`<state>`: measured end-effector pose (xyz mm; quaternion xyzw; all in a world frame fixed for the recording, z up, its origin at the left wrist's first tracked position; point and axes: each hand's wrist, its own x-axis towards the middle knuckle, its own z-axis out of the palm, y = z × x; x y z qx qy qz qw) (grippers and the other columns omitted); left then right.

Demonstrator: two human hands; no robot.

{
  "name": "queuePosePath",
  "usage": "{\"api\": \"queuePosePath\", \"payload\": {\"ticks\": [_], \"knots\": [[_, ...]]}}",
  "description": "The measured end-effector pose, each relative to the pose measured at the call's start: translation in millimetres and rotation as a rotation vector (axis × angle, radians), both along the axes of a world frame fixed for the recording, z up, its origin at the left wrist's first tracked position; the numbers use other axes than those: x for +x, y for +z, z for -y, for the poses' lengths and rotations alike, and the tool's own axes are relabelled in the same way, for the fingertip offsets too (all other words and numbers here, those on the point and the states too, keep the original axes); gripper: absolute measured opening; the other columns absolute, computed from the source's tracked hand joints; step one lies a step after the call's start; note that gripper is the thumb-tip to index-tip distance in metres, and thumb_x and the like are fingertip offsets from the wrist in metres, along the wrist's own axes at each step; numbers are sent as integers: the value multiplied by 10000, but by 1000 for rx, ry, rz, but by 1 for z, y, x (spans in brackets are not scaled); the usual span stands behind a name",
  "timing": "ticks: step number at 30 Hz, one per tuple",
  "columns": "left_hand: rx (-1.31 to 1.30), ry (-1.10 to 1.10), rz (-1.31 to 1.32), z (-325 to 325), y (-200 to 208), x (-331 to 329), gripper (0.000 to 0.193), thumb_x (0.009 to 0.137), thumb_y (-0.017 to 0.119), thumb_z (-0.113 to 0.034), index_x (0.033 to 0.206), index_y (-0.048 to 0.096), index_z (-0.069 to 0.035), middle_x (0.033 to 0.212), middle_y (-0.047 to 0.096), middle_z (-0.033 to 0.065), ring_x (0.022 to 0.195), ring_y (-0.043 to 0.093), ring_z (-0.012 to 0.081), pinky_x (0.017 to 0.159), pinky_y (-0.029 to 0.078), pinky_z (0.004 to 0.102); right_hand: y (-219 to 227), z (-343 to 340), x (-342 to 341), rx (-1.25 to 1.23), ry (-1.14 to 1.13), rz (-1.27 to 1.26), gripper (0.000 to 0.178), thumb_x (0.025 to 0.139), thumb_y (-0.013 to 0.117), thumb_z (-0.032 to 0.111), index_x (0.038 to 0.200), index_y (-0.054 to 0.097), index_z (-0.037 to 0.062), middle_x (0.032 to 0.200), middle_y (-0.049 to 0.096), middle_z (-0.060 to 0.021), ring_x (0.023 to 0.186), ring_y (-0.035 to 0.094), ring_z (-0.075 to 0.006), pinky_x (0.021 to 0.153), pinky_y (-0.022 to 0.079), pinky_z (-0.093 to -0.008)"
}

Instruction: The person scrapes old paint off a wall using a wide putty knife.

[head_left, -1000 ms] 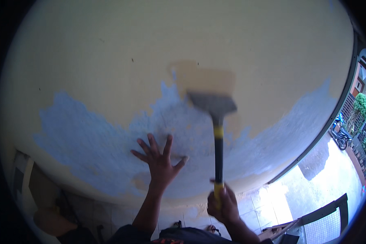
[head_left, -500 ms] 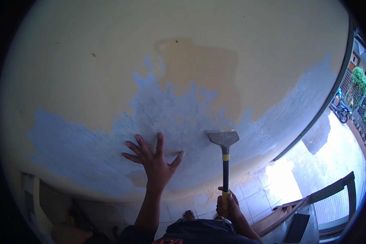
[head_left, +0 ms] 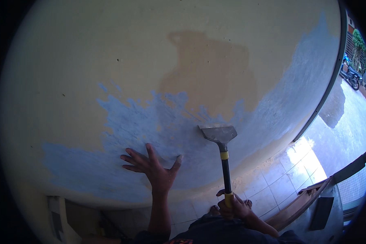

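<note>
A long-handled scraper (head_left: 225, 162) with a wide grey metal blade and a black and yellow handle is in my right hand (head_left: 235, 206). My fingers wrap round the lower, yellow end of its grip. The blade is up at the wall (head_left: 122, 24), over a patch (head_left: 130, 122) where cream paint is off and a bluish-grey layer shows. Left of the scraper, my left hand (head_left: 154, 171) has its fingers spread against that bare patch and holds nothing. Its thumb tip looks pale, as if dusty.
A wooden piece of furniture (head_left: 301, 203) with a dark frame stands at lower right. Light tiles (head_left: 278, 168) cover the floor by my feet. Past the wall's dark edge strip (head_left: 327, 95) lie a sunlit paved area and a parked motorcycle (head_left: 351, 76). A pale post (head_left: 61, 219) is at lower left.
The view has shifted, so the wall and the outdoor area sit differently. The scraper blade has risen slightly towards the edge of the cream paint. My left hand stays spread on the wall.
</note>
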<state>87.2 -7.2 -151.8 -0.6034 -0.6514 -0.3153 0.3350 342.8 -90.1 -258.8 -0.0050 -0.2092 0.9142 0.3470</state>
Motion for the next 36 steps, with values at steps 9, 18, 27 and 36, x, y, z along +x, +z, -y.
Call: {"api": "queuePosePath", "payload": {"ticks": [9,18,27,36], "knots": [[14,-24,17,-6,0,-6,1130,669,634,-735,1508,98,-202,1507,-144,292,1345,-190,545,932,-109,763,33,8,-23,-54,-88,101,453,938,427,539,1026,397,96,655,351,-12,512,350,-101,434,311,-248],[23,-40,24,-10,6,-3,1160,648,665,-726,1508,101,-190,1509,-142,291,1347,-177,549,929,-86,768,50,15,-34,52,-245,169,424,974,382,498,975,404,75,657,391,5,491,367,-70,423,301,-219],[15,-28,9,-10,6,-10,1156,649,660,-732,1505,120,-174,1505,-141,300,1349,-171,548,924,-82,773,63,19,-37,-18,-281,326,497,932,425,555,989,403,62,657,417,-33,499,390,-97,434,346,-247],[19,-34,22,-10,5,-12,1137,654,647,-740,1506,129,-193,1506,-134,301,1351,-170,546,921,-92,771,74,17,-40,12,-257,304,497,938,410,553,987,411,59,678,428,-43,506,388,-94,426,347,-252]]}}
